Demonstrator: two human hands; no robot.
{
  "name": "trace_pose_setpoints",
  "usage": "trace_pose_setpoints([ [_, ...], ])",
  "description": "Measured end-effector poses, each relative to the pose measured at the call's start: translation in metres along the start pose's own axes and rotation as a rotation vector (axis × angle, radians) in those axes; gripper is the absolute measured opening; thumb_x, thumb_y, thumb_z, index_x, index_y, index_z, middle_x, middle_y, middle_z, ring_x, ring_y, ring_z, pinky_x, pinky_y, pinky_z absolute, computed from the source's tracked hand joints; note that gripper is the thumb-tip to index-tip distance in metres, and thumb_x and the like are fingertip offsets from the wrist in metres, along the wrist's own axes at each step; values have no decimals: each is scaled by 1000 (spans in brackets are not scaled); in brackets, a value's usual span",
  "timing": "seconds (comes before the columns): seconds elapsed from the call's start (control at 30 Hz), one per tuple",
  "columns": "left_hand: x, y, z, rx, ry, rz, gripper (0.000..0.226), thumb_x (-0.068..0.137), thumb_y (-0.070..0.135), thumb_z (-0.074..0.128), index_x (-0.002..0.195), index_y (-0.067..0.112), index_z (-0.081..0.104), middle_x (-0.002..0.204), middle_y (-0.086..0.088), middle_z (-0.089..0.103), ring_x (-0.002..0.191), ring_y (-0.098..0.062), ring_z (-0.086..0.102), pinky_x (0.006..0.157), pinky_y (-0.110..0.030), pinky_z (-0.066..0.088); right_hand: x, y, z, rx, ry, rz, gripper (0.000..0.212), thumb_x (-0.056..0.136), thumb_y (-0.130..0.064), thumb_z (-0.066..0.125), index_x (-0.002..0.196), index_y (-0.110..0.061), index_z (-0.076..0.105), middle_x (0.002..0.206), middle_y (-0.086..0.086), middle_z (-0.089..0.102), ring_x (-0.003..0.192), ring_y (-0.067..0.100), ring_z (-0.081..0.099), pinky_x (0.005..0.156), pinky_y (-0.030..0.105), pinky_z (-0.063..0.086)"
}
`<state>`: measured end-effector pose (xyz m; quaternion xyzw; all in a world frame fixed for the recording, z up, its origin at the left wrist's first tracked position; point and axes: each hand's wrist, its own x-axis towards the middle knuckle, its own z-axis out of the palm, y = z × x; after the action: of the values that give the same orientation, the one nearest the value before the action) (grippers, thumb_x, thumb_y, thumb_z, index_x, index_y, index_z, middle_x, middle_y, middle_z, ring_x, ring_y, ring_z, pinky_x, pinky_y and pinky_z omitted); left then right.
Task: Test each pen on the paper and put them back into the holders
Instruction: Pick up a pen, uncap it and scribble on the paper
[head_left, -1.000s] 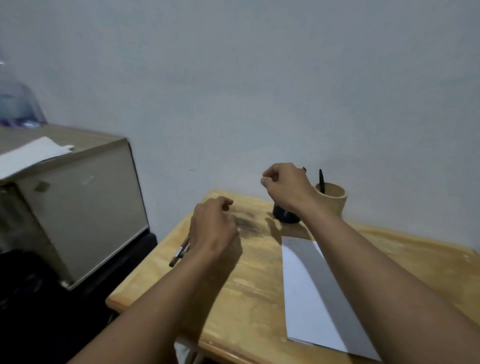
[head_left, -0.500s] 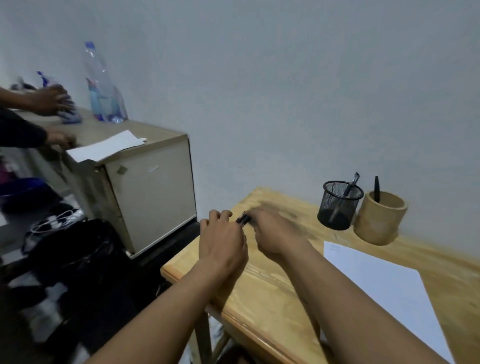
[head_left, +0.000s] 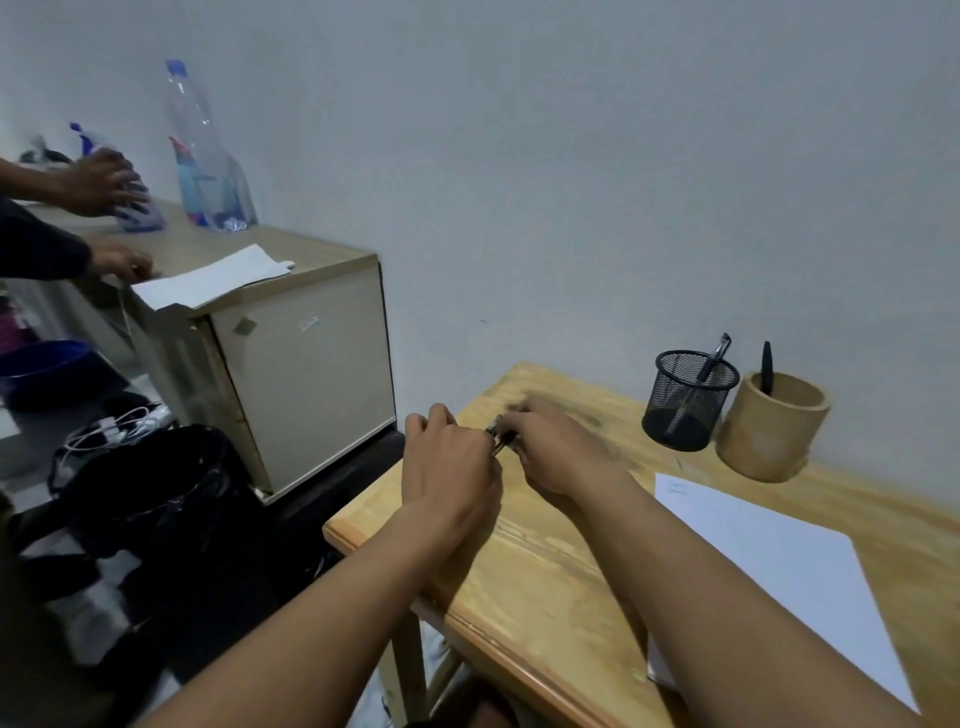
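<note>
Both my hands meet over the left end of the wooden table (head_left: 545, 587). My left hand (head_left: 449, 475) and my right hand (head_left: 556, 452) are closed on the two ends of a dark pen (head_left: 500, 440), of which only a short middle part shows between them. A black mesh holder (head_left: 685, 400) stands at the back with one pen (head_left: 714, 358) leaning in it. Beside it on the right is a round wooden holder (head_left: 769, 426) with a black pen (head_left: 766, 366) sticking up. A white sheet of paper (head_left: 774, 561) lies flat to the right of my right arm.
A beige cabinet (head_left: 301, 374) stands left of the table, with a white sheet and a clear plastic bottle (head_left: 200, 150) on top. Another person's hands (head_left: 98, 182) work at its far end. A black bag and white cables lie on the floor below.
My right hand left the holders and came across to my left hand, and both now grip the pen. My view swung left, bringing the cabinet and the other person into sight.
</note>
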<state>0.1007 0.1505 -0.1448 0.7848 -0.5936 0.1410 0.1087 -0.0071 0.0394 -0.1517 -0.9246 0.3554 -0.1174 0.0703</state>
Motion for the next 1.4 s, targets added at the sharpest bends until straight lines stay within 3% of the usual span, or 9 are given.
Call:
trace_pose_setpoints([
  [0.23, -1, 10, -4, -68, -11, 39, 23, 95, 35, 52, 103, 26, 71, 87, -1, 71, 93, -26, 57, 75, -35, 29, -18, 5, -19, -74, 29, -78, 17, 91, -3, 52, 85, -18, 57, 100, 1, 57, 96, 26, 53, 70, 38, 45],
  [0.47, 15, 15, -30, -324, 206, 142, 28, 86, 11, 61, 109, 22, 74, 105, -1, 72, 98, -27, 64, 82, -40, 49, -40, 21, -48, -52, 52, -26, 26, 91, -20, 64, 111, -36, 61, 97, -2, 61, 99, 26, 54, 77, 42, 48],
  [0.57, 18, 26, -42, -529, 383, 72, 45, 88, 12, 64, 132, 22, 60, 131, 0, 60, 118, -24, 54, 96, -38, 47, -50, 21, -69, 134, 198, 160, 16, 96, -19, 61, 106, -16, 73, 102, 6, 74, 100, 26, 64, 80, 37, 49],
  [0.73, 17, 60, -54, -927, 207, -33, 81, 94, 26, 63, 159, 31, 15, 140, 1, 55, 123, -18, 56, 101, -36, 47, -77, 18, -97, 632, 375, 387, 14, 96, -25, 68, 102, -14, 74, 93, 1, 73, 85, 19, 70, 80, 37, 55],
  [0.8, 21, 69, -54, -1026, 108, -39, 67, 93, 32, 66, 153, 27, 36, 129, 4, 65, 111, -12, 65, 97, -31, 49, -86, 17, -105, 806, 444, 430, 10, 95, -22, 68, 94, -13, 72, 81, 1, 70, 72, 18, 65, 68, 33, 54],
  [0.9, 26, 82, -52, -1170, 0, 9, 22, 90, 29, 71, 110, 22, 76, 100, 3, 78, 90, -11, 73, 88, -33, 57, -99, 18, -115, 968, 552, 505, 11, 94, -19, 67, 87, -10, 70, 73, 1, 69, 67, 17, 59, 65, 33, 47],
  [1.0, 31, 89, -53, -1337, -48, 18, 8, 85, 21, 77, 93, 22, 79, 83, 4, 77, 70, -13, 71, 77, -36, 61, -114, 25, -117, 1040, 601, 569, 13, 94, -16, 62, 85, -11, 69, 74, 2, 71, 66, 12, 61, 64, 30, 46],
  [1.23, 44, 108, -52, -1367, -144, 173, 7, 76, 29, 77, 83, 30, 79, 81, 3, 78, 80, -19, 74, 79, -45, 61, -132, 31, -119, 1387, 720, 571, 24, 94, -2, 57, 72, -9, 62, 65, 9, 61, 50, 10, 47, 46, 20, 39],
  [1.4, 48, 121, -57, -1370, -105, 217, 16, 82, 12, 78, 91, 26, 80, 79, 3, 78, 73, -11, 71, 79, -32, 60, -133, 35, -124, 1517, 748, 564, 24, 95, -2, 57, 73, -10, 58, 61, 7, 54, 51, 11, 44, 45, 18, 37],
])
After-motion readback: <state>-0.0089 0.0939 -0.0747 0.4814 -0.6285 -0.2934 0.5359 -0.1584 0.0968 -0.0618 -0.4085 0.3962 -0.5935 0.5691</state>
